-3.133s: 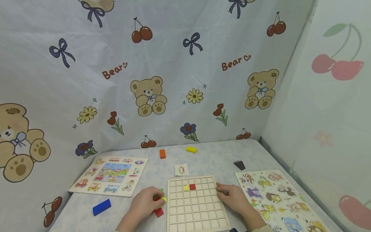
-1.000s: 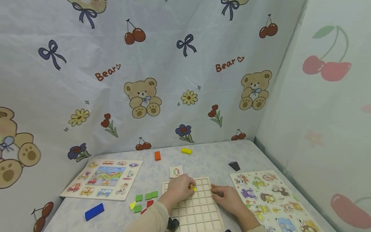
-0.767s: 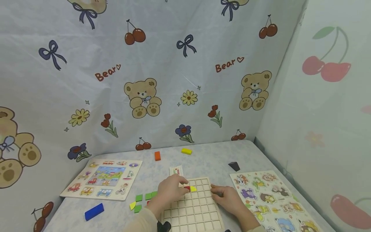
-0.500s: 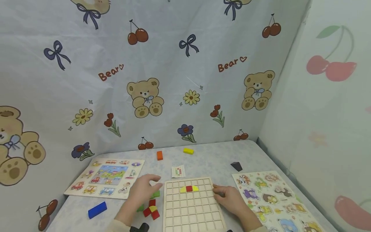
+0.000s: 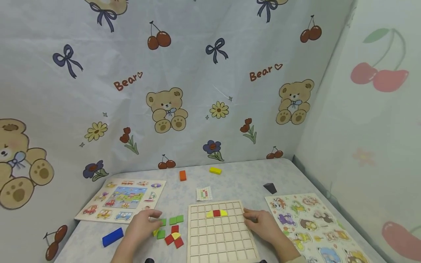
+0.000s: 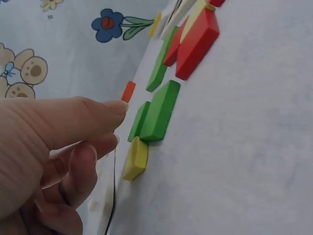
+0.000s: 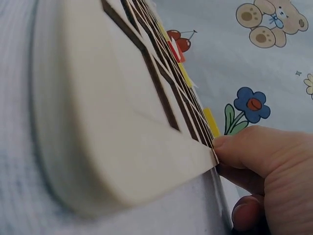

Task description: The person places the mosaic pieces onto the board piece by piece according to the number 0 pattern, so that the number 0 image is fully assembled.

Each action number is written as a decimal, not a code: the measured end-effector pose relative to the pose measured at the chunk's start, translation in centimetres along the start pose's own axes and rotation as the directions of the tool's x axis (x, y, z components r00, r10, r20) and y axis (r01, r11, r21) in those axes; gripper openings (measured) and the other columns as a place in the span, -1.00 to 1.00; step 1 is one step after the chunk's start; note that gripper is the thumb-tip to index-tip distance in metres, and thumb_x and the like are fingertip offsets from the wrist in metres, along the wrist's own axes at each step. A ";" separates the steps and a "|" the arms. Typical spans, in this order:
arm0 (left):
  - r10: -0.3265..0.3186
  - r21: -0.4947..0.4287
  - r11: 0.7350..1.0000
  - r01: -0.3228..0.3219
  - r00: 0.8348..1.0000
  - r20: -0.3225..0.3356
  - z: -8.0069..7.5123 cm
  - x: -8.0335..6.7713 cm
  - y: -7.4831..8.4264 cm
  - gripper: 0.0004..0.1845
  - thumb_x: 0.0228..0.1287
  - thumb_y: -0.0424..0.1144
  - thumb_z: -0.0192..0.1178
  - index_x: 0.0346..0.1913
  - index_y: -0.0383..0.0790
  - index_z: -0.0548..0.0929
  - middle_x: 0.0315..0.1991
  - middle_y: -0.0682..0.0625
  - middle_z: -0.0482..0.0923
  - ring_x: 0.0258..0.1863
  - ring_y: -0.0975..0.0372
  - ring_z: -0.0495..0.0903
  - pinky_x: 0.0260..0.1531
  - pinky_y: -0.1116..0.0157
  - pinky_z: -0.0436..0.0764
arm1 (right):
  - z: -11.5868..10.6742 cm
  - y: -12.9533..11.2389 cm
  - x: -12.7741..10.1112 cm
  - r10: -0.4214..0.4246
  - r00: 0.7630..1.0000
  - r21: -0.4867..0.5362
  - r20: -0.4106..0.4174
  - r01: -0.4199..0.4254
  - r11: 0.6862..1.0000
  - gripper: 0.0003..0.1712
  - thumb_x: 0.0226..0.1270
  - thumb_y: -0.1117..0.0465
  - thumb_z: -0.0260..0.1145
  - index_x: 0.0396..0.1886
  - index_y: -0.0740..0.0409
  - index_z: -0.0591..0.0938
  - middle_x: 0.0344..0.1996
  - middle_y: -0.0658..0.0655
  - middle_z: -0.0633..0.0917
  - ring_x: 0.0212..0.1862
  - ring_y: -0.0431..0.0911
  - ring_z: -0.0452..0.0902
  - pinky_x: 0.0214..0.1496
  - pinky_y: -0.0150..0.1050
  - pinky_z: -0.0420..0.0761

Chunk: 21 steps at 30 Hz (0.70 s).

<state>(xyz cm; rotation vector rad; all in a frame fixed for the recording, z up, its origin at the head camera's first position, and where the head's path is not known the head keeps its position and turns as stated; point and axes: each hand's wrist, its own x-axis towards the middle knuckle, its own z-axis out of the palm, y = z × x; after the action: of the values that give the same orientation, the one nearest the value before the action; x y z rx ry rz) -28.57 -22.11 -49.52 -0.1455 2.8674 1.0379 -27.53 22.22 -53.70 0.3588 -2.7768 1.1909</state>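
Note:
A wooden grid board [image 5: 217,237] lies before me; in its upper rows a red square tile [image 5: 216,213] sits between two yellow curved tiles [image 5: 224,213]. My right hand [image 5: 263,224] grips the board's right edge, thumb on top at its corner in the right wrist view. My left hand [image 5: 139,224] hovers over the loose tiles left of the board, thumb and index finger apart. Just beyond its fingertips in the left wrist view are a yellow tile [image 6: 137,159] and a green tile [image 6: 161,110]. Red tiles [image 5: 169,239] lie around another yellow tile [image 5: 176,235].
A small pattern card [image 5: 204,193] lies behind the board. A vehicle puzzle [image 5: 158,193] is at the left, an animal puzzle [image 5: 310,219] at the right. Blue [image 5: 113,237], orange [image 5: 182,175], yellow [image 5: 215,170] and black blocks [image 5: 270,188] stand around.
My left hand carried a yellow tile onto the board, let it go right of the red tile, then moved back left to the loose tiles. The right hand stayed at the board's edge.

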 end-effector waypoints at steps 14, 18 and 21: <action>-0.021 0.083 0.996 0.023 1.000 -0.023 1.2 0.2 -0.1 -0.68 0.10 -0.12 0.56 -0.05 0.01 0.80 -0.10 0.10 0.75 -0.12 0.20 0.65 -0.04 0.00 0.59 | 0.0 0.1 -0.3 0.010 1.000 0.012 0.013 -0.010 1.000 -0.69 0.34 0.14 0.46 0.02 0.13 0.80 0.19 0.09 0.72 0.26 0.14 0.63 0.30 0.17 0.52; -0.012 0.094 0.995 0.015 1.000 -0.029 1.1 0.1 -0.1 -0.69 0.10 -0.09 0.55 -0.06 0.03 0.80 -0.11 0.11 0.75 -0.13 0.20 0.66 -0.05 0.02 0.59 | 0.0 0.0 -0.2 0.007 1.000 -0.011 0.002 -0.007 1.000 -0.70 0.32 0.15 0.47 0.01 0.12 0.80 0.19 0.08 0.72 0.26 0.12 0.64 0.32 0.17 0.51; -0.016 0.116 0.993 0.021 0.999 -0.041 0.9 0.1 0.0 -0.67 0.11 -0.04 0.54 -0.04 0.04 0.80 -0.06 0.08 0.76 0.01 0.08 0.67 -0.02 -0.05 0.58 | 0.0 -0.1 -0.2 0.004 1.000 -0.021 -0.001 -0.004 1.000 -0.70 0.30 0.15 0.47 0.00 0.12 0.80 0.18 0.08 0.72 0.25 0.12 0.64 0.32 0.17 0.50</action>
<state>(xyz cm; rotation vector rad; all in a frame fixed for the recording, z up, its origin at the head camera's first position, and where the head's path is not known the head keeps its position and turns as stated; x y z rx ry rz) -28.58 -21.50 -50.25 -0.1862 2.9466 0.8711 -27.34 22.13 -53.65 0.3508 -2.7887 1.1618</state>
